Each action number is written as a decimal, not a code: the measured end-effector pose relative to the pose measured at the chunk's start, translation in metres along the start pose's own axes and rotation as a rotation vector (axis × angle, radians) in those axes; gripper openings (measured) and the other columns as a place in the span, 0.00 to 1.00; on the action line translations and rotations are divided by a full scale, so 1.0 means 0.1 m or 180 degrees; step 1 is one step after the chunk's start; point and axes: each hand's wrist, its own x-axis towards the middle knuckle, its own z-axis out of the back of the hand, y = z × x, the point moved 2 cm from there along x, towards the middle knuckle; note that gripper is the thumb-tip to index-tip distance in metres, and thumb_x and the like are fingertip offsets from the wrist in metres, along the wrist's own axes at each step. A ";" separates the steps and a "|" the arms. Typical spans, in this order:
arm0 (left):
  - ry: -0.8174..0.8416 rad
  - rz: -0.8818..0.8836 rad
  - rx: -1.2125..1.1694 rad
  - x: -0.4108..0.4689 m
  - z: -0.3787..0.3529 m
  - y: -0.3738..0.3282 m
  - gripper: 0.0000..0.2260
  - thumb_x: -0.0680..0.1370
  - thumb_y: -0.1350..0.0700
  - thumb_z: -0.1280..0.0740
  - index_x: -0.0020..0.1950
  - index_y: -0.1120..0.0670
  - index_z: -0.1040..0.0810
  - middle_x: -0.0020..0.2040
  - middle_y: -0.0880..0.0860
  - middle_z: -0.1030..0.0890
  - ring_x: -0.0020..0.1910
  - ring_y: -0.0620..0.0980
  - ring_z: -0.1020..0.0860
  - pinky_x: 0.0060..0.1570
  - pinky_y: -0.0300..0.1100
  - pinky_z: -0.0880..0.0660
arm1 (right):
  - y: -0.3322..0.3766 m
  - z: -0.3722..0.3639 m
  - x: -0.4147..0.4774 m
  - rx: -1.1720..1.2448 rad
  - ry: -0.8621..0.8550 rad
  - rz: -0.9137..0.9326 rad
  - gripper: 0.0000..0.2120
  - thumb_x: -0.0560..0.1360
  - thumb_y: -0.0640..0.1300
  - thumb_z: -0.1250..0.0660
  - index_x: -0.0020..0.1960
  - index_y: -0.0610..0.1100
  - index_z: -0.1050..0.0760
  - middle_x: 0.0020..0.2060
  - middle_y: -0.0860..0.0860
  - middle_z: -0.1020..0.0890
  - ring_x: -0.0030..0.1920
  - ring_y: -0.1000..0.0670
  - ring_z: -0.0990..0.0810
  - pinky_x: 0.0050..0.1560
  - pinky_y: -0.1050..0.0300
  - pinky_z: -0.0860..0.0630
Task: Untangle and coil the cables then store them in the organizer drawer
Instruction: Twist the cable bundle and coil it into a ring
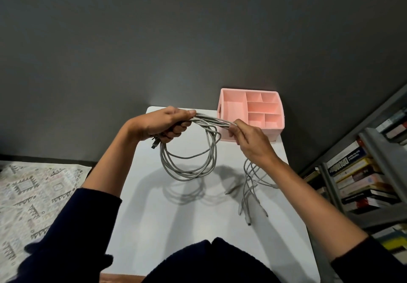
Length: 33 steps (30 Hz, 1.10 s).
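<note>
Left hand (164, 125) grips the gray cables (189, 161) in a hanging loop above the white table (154, 216) while right hand (248, 139) pinches the trailing strands, apparently feeding another turn, pink organizer (229, 133) waiting just behind.

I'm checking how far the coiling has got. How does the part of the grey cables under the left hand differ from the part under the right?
The grey cable loops under the left hand form a round coil hanging clear of the white table; the grey cable tails under the right hand trail down uncoiled, plugs on the table. The left hand grips in a fist; the right pinches with fingertips. Both are one bundle.
</note>
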 end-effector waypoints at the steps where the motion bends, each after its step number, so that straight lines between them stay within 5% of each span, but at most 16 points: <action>1: -0.0006 -0.0017 0.0043 0.00 0.00 -0.02 0.18 0.81 0.42 0.45 0.35 0.50 0.39 0.29 0.48 0.44 0.24 0.44 0.47 0.21 0.31 0.48 | -0.01 -0.01 0.02 0.0273 0.0235 -0.0151 0.17 0.82 0.55 0.47 0.38 0.50 0.30 0.27 0.59 0.28 0.33 0.51 0.27 0.37 0.53 0.31; 4: -0.0016 -0.0051 0.0165 0.01 -0.02 -0.05 0.18 0.81 0.42 0.45 0.36 0.51 0.38 0.30 0.49 0.43 0.25 0.44 0.46 0.21 0.32 0.47 | 0.02 0.02 0.13 0.1820 0.0735 -0.0670 0.21 0.81 0.47 0.46 0.30 0.47 0.38 0.21 0.57 0.35 0.24 0.58 0.39 0.27 0.65 0.42; 9: -0.0155 -0.0185 0.0237 0.05 -0.09 -0.11 0.18 0.81 0.43 0.44 0.35 0.52 0.37 0.28 0.48 0.41 0.23 0.44 0.44 0.20 0.31 0.45 | -0.07 0.08 0.22 0.3185 0.2143 -0.1614 0.21 0.78 0.48 0.50 0.25 0.51 0.40 0.20 0.57 0.43 0.21 0.57 0.50 0.22 0.62 0.55; 13: -0.0254 -0.0280 0.0286 0.06 -0.09 -0.12 0.19 0.81 0.44 0.43 0.34 0.52 0.37 0.27 0.47 0.40 0.22 0.43 0.44 0.21 0.32 0.45 | -0.14 0.15 0.11 0.3648 0.2872 -0.1375 0.17 0.67 0.57 0.26 0.34 0.47 0.31 0.23 0.57 0.43 0.23 0.57 0.51 0.20 0.67 0.53; 17: -0.0258 -0.0327 0.0213 0.04 -0.07 -0.06 0.18 0.81 0.44 0.43 0.34 0.51 0.37 0.28 0.48 0.42 0.23 0.43 0.45 0.21 0.31 0.46 | -0.33 0.15 -0.01 0.3884 0.2544 -0.1026 0.15 0.70 0.46 0.27 0.53 0.42 0.25 0.29 0.53 0.30 0.21 0.59 0.44 0.25 0.66 0.47; 20: -0.0284 -0.0329 0.0155 0.01 0.00 -0.02 0.18 0.80 0.43 0.42 0.34 0.51 0.38 0.29 0.48 0.43 0.24 0.44 0.46 0.21 0.32 0.47 | -0.46 0.15 -0.11 0.3442 0.2078 -0.1022 0.23 0.69 0.59 0.28 0.51 0.41 0.23 0.29 0.51 0.27 0.22 0.58 0.36 0.29 0.64 0.43; 23: -0.0286 -0.0316 0.0245 0.02 -0.01 0.03 0.19 0.81 0.44 0.43 0.34 0.52 0.37 0.27 0.47 0.41 0.24 0.44 0.45 0.21 0.32 0.46 | -0.50 0.15 -0.17 0.2662 0.1677 -0.1006 0.26 0.69 0.66 0.35 0.45 0.41 0.27 0.28 0.50 0.35 0.25 0.57 0.38 0.29 0.67 0.39; 28: -0.0247 -0.0320 0.0277 0.09 -0.09 0.05 0.19 0.81 0.43 0.43 0.34 0.52 0.36 0.27 0.47 0.40 0.24 0.45 0.44 0.22 0.33 0.45 | -0.50 0.12 -0.12 0.2559 0.1498 -0.1344 0.13 0.83 0.46 0.49 0.47 0.43 0.29 0.27 0.54 0.38 0.28 0.57 0.40 0.35 0.61 0.40; 31: -0.0280 -0.0338 0.0245 0.12 -0.10 0.04 0.19 0.81 0.44 0.43 0.34 0.52 0.36 0.27 0.47 0.39 0.24 0.44 0.44 0.21 0.32 0.45 | -0.56 0.12 -0.10 0.2260 0.1311 -0.1631 0.29 0.82 0.54 0.47 0.64 0.28 0.32 0.25 0.56 0.39 0.27 0.56 0.43 0.30 0.63 0.44; 33: -0.0310 -0.0354 0.0195 0.12 -0.08 0.03 0.18 0.81 0.45 0.42 0.34 0.52 0.36 0.27 0.47 0.40 0.23 0.44 0.44 0.21 0.32 0.46 | -0.57 0.16 -0.12 0.2379 0.1273 -0.1527 0.39 0.75 0.66 0.40 0.59 0.28 0.28 0.26 0.55 0.40 0.27 0.57 0.45 0.27 0.65 0.48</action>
